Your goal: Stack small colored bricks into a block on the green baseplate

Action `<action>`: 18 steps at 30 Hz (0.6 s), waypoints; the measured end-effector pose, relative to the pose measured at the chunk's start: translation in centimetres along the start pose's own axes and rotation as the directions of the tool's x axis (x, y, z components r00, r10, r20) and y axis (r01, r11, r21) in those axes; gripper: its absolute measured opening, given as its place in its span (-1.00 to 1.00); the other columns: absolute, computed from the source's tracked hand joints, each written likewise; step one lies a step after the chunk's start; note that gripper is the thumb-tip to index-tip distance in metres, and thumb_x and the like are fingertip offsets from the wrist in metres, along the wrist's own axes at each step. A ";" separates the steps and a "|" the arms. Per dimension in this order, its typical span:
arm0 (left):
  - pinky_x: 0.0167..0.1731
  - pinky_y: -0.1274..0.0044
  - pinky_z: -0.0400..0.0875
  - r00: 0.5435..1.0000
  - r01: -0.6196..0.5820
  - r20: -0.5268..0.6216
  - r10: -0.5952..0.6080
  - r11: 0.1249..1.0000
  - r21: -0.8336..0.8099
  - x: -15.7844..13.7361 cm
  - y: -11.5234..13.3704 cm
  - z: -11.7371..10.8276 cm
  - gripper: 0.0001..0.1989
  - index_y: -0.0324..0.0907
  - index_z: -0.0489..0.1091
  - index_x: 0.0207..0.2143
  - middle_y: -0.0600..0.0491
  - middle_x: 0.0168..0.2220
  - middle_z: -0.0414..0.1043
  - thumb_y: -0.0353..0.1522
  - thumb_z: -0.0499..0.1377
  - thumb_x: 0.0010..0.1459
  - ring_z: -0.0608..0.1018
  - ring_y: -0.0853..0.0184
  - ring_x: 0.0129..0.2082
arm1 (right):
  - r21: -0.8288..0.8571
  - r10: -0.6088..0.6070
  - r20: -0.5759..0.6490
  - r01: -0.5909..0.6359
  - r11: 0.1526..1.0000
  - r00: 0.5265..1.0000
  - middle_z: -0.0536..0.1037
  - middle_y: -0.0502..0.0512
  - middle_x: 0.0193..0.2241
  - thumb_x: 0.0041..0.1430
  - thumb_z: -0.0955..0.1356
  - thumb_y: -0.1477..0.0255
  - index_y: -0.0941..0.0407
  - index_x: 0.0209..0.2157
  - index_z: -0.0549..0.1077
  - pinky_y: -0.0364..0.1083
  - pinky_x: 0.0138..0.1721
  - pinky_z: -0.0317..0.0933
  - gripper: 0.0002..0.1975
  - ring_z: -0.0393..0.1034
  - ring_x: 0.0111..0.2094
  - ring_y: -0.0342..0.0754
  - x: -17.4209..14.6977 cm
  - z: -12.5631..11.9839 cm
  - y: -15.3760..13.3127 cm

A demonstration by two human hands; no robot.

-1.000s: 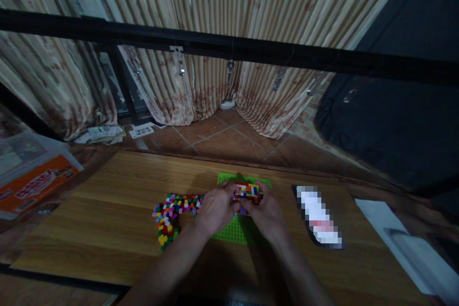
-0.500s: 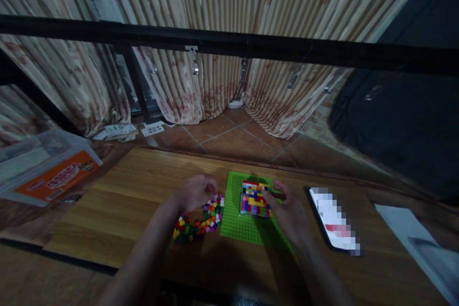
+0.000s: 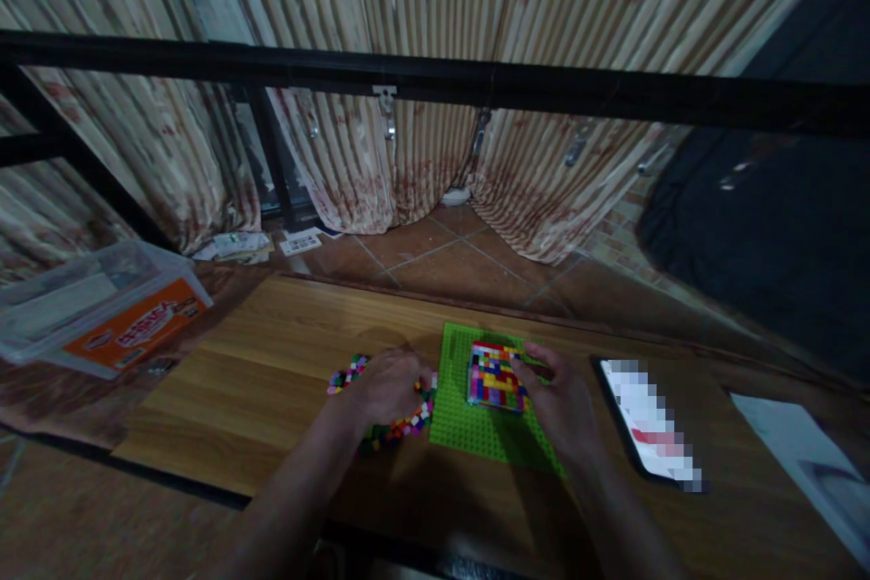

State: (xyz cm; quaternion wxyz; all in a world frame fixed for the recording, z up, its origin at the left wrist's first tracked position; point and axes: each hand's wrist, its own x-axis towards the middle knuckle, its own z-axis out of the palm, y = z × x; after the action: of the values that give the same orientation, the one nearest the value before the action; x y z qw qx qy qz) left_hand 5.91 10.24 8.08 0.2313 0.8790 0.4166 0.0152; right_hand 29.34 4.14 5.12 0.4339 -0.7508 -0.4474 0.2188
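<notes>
My left hand [image 3: 392,388] is over a ring-shaped heap of small coloured toy bricks [image 3: 416,421] on the table. Its fingers are curled and pinched together at the heap's right side; anything between them is too small to make out. On a green studded baseplate [image 3: 455,421] sits a flat block of multicoloured toy bricks [image 3: 494,378], built up in tight rows. My right hand [image 3: 558,394] grips that block's right edge, thumb against its top and fingers along the far side. Part of the block is hidden under the thumb.
A phone [image 3: 649,435] with a lit screen lies right of the baseplate on the wooden table [image 3: 272,362]. Farther right is a white sheet [image 3: 788,435]. A clear plastic box [image 3: 115,317] with an orange label stands at the left. A dark metal bar [image 3: 435,77] crosses beyond the table.
My left hand has come down and right, fingers now lower at the heap's right side. The right hand keeps its place on the block. The whole view has shifted slightly.
</notes>
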 end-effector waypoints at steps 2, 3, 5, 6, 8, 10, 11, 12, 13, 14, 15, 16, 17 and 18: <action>-0.22 0.53 0.31 1.000 -0.009 -0.009 0.009 1.000 0.001 0.0 0.1 -0.1 -0.84 -0.11 0.49 -0.45 0.06 -0.31 0.55 -0.50 0.14 -0.05 0.54 0.26 -0.23 | -0.005 0.008 -0.007 -0.008 1.000 1.000 0.59 0.23 -0.12 0.02 0.36 0.14 0.17 -0.06 0.49 0.07 -0.11 0.34 -0.49 0.50 -0.13 0.13 -0.1 -0.1 -0.3; -0.23 0.54 0.31 1.000 -0.016 -0.012 0.016 1.000 -0.004 0.1 0.2 -0.2 -0.86 -0.12 0.47 -0.46 0.05 -0.33 0.54 -0.49 0.14 -0.04 0.54 0.27 -0.25 | 0.000 0.019 -0.006 -0.019 1.000 1.000 0.59 0.23 -0.13 0.02 0.36 0.15 0.17 -0.06 0.49 0.07 -0.12 0.34 -0.49 0.50 -0.14 0.13 -0.1 -0.2 -0.4; -0.25 0.54 0.31 0.999 -0.022 -0.031 0.022 1.000 -0.022 0.1 0.4 -0.5 -0.87 -0.13 0.46 -0.43 0.05 -0.34 0.52 -0.48 0.13 -0.01 0.53 0.28 -0.28 | 0.028 0.036 -0.010 -0.036 0.999 0.999 0.60 0.22 -0.16 0.02 0.36 0.17 0.16 -0.05 0.49 0.05 -0.17 0.36 -0.50 0.52 -0.16 0.13 -0.3 -0.2 -0.8; -0.27 0.54 0.30 0.999 -0.025 -0.046 0.023 0.999 -0.036 0.2 0.5 -0.6 -0.87 -0.13 0.45 -0.40 0.05 -0.34 0.51 -0.47 0.13 0.02 0.53 0.30 -0.31 | 0.044 0.042 -0.018 -0.041 0.998 0.999 0.61 0.22 -0.18 0.02 0.37 0.18 0.16 -0.06 0.49 0.05 -0.19 0.37 -0.51 0.52 -0.17 0.13 -0.3 -0.3 -0.9; -0.29 0.55 0.30 0.995 -0.044 -0.088 0.038 0.996 -0.077 0.5 0.7 -0.7 -0.87 -0.14 0.44 -0.33 0.06 -0.33 0.50 -0.43 0.10 0.09 0.51 0.33 -0.34 | 0.072 0.043 -0.026 -0.041 0.997 0.999 0.62 0.21 -0.20 0.00 0.37 0.19 0.15 -0.07 0.49 0.04 -0.20 0.38 -0.52 0.52 -0.18 0.13 -0.4 -0.3 -1.2; -0.30 0.56 0.29 0.989 -0.080 -0.131 0.064 0.989 -0.121 0.9 1.0 -0.6 -0.87 -0.14 0.42 -0.30 0.07 -0.32 0.48 -0.40 0.08 0.15 0.51 0.35 -0.34 | 0.088 0.051 -0.023 -0.049 0.995 0.998 0.61 0.23 -0.19 -0.01 0.37 0.18 0.17 -0.07 0.49 0.05 -0.20 0.38 -0.50 0.52 -0.17 0.14 -0.4 -0.3 -1.4; -0.31 0.57 0.29 0.986 -0.091 -0.152 0.069 0.986 -0.140 1.1 1.2 -0.5 -0.87 -0.14 0.42 -0.30 0.07 -0.31 0.48 -0.39 0.07 0.17 0.50 0.36 -0.33 | 0.095 0.057 -0.016 -0.055 0.994 0.998 0.61 0.25 -0.17 -0.02 0.37 0.17 0.19 -0.06 0.49 0.05 -0.20 0.38 -0.48 0.52 -0.17 0.14 -0.4 -0.4 -1.5; -0.31 0.57 0.29 0.983 -0.096 -0.171 0.069 0.983 -0.154 1.4 1.5 -0.3 -0.87 -0.15 0.42 -0.30 0.06 -0.29 0.48 -0.38 0.07 0.19 0.50 0.36 -0.32 | 0.099 0.063 -0.009 -0.062 0.993 0.998 0.60 0.26 -0.16 -0.03 0.37 0.16 0.20 -0.05 0.48 0.05 -0.19 0.38 -0.46 0.52 -0.16 0.15 -0.4 -0.4 -1.6; -0.31 0.58 0.29 0.980 -0.098 -0.186 0.067 0.982 -0.163 1.6 1.7 -0.2 -0.86 -0.15 0.42 -0.30 0.06 -0.29 0.47 -0.37 0.06 0.20 0.50 0.36 -0.32 | 0.101 0.068 -0.005 -0.068 0.993 0.998 0.60 0.27 -0.15 -0.03 0.37 0.16 0.21 -0.05 0.47 0.05 -0.19 0.38 -0.45 0.52 -0.17 0.15 -0.4 -0.4 -1.6; -0.31 0.58 0.29 0.977 -0.104 -0.199 0.070 0.980 -0.167 1.8 2.0 0.0 -0.86 -0.15 0.42 -0.29 0.06 -0.28 0.47 -0.37 0.06 0.21 0.50 0.37 -0.31 | 0.101 0.072 0.000 -0.071 0.992 0.997 0.60 0.28 -0.14 -0.02 0.37 0.16 0.21 -0.04 0.47 0.05 -0.19 0.39 -0.44 0.52 -0.17 0.14 -0.4 -0.4 -1.6; -0.30 0.58 0.29 0.975 -0.116 -0.208 0.080 0.979 -0.170 2.0 2.3 0.1 -0.85 -0.16 0.43 -0.28 0.05 -0.27 0.47 -0.37 0.06 0.22 0.50 0.37 -0.31 | 0.101 0.071 0.004 -0.071 0.992 0.997 0.60 0.28 -0.15 -0.02 0.36 0.16 0.21 -0.04 0.47 0.05 -0.19 0.39 -0.45 0.52 -0.17 0.14 -0.4 -0.4 -1.6; -0.30 0.58 0.29 0.973 -0.133 -0.213 0.095 0.976 -0.170 2.2 2.6 0.2 -0.83 -0.16 0.44 -0.28 0.05 -0.27 0.48 -0.37 0.05 0.23 0.50 0.37 -0.30 | 0.102 0.065 0.006 -0.066 0.993 0.998 0.60 0.27 -0.15 -0.01 0.36 0.16 0.21 -0.04 0.47 0.04 -0.19 0.39 -0.45 0.52 -0.17 0.13 -0.4 -0.5 -1.6; -0.29 0.59 0.29 0.970 -0.149 -0.214 0.111 0.974 -0.170 2.3 2.8 0.3 -0.82 -0.16 0.45 -0.27 0.06 -0.27 0.48 -0.37 0.05 0.24 0.51 0.37 -0.30 | 0.102 0.055 0.009 -0.055 0.993 0.998 0.60 0.27 -0.15 0.00 0.36 0.15 0.21 -0.04 0.47 0.04 -0.19 0.38 -0.46 0.52 -0.17 0.13 -0.4 -0.5 -1.6; -0.29 0.59 0.29 0.969 -0.163 -0.215 0.125 0.972 -0.169 2.4 3.0 0.3 -0.82 -0.16 0.46 -0.28 0.06 -0.28 0.49 -0.37 0.05 0.25 0.51 0.38 -0.30 | 0.102 0.044 0.010 -0.045 0.994 0.999 0.60 0.27 -0.14 0.01 0.35 0.15 0.20 -0.05 0.47 0.03 -0.18 0.38 -0.47 0.52 -0.16 0.13 -0.4 -0.6 -1.5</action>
State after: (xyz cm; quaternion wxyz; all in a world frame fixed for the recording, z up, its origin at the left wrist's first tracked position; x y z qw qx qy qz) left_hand 9.72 10.24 8.65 0.2667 0.8755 0.3696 0.1602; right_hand 28.81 3.91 6.70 0.4648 -0.7367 -0.4204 0.2538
